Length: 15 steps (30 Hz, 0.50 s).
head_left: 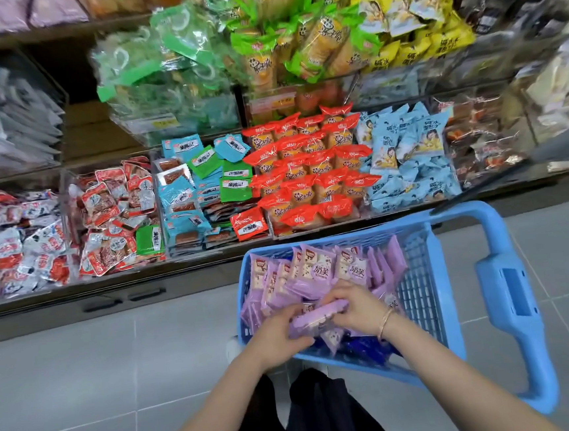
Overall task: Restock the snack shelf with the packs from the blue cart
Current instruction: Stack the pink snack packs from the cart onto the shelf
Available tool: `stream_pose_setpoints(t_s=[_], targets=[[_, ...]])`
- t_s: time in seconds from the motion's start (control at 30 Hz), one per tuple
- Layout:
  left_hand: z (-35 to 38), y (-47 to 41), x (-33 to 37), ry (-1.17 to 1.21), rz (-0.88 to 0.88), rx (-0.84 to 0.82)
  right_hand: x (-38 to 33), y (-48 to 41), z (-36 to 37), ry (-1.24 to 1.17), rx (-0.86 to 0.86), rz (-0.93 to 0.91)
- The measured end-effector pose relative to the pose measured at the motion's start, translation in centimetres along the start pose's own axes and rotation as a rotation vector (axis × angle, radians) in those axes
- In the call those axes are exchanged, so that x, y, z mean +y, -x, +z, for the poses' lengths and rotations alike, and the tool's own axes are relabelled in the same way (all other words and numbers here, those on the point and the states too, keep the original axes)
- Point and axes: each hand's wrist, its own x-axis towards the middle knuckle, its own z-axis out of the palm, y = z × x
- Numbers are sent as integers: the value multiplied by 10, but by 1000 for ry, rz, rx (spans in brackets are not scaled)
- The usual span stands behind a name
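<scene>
My left hand (279, 332) and right hand (353, 309) are both down in the blue cart (346, 235), at its near edge. The fingers of each are curled round one end of a flat bundle of purple packs (319, 317), the left hand at the left end and the right hand at the right. I cannot count the bundle; it looks like several packs pressed together.

As I judge it, the job has a long way to go. The cart holds plenty more purple packs (315, 267): about six stand upright at the far edge with their faces showing, more lean along the right wall, and a few lie loose under my wrists. It looks like well over a dozen, but they overlap too much for an exact count.

On the snack shelf (144, 279) I count six bins along the lower row, and none of them shows a purple pack. This bundle has not yet left the cart
</scene>
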Motion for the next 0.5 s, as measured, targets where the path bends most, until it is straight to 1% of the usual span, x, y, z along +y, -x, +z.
stream_pose_setpoints(t_s=[0.07,0.13,0.2,0.23,0.27,0.3,0.33,0.37,0.43,0.5], targets=[[-12,-3,10,112,7,9,-13,-9,-4,-182,37,3],[-23,-1,11,296,-31,45,-14,-19,-8,-377,79,49],[-32,4,8,496,-113,90,-2,-31,-12,-532,214,145],[-36,7,4,617,-160,108,8,-38,-14,-569,301,230],[-39,11,1,730,-202,125,20,-45,-16,-542,378,343],[-43,15,-3,808,-237,149,34,-50,-18,-460,430,473],[-45,18,-7,850,-265,175,49,-53,-18,-358,446,598],[-47,21,-11,874,-290,201,63,-56,-17,-269,426,686],[-49,28,-20,920,-330,248,83,-59,-14,-202,351,773],[-48,37,-28,968,-358,304,92,-63,-6,-265,313,811]])
